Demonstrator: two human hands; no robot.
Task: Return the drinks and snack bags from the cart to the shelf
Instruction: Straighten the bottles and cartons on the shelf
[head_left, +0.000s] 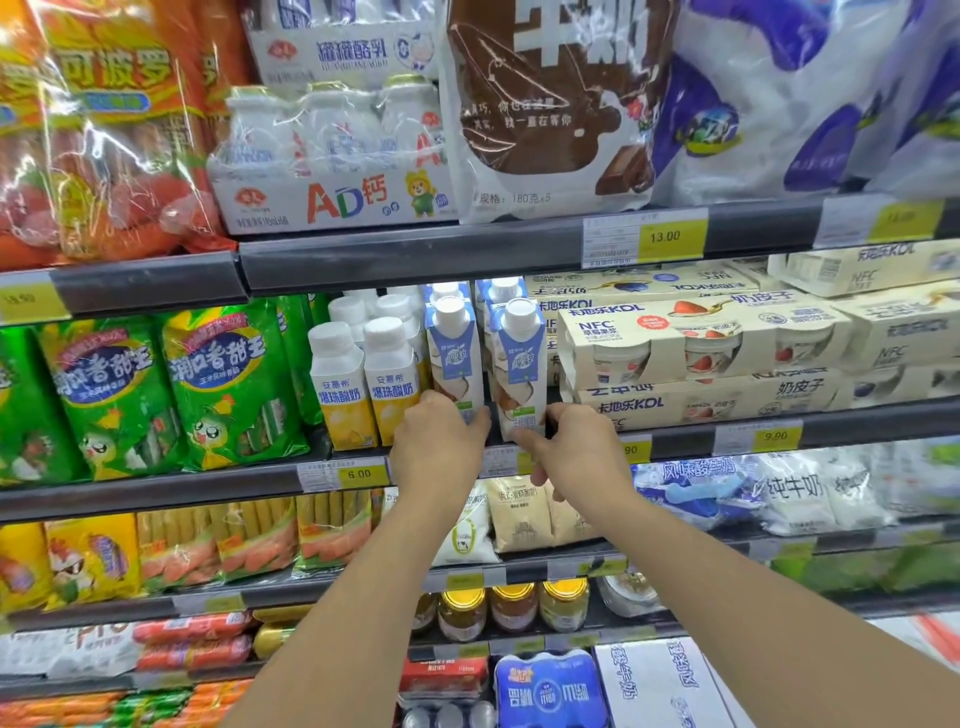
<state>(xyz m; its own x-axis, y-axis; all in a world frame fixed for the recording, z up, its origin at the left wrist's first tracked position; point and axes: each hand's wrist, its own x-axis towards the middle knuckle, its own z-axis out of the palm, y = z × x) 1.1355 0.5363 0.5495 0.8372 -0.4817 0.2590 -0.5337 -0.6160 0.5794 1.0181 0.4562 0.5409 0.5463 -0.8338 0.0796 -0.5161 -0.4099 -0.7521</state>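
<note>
Two hands at shelf (519, 457) edge. Left hand (436, 441) curled round base of left carton (453, 358); right hand (576, 447) pinched base of right carton (519, 364). Both cartons stood upright on shelf, likely being squared into row, labels outward. Cart unseen.

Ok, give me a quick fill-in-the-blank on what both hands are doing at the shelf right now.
1. The left hand holds the base of a blue-and-white ____ carton.
2. The right hand is at the base of a second matching carton, which stands ____ on the shelf.
3. The yellow-label bottles stand to the ____ of the blue cartons.

Missing words: drink; upright; left
</note>
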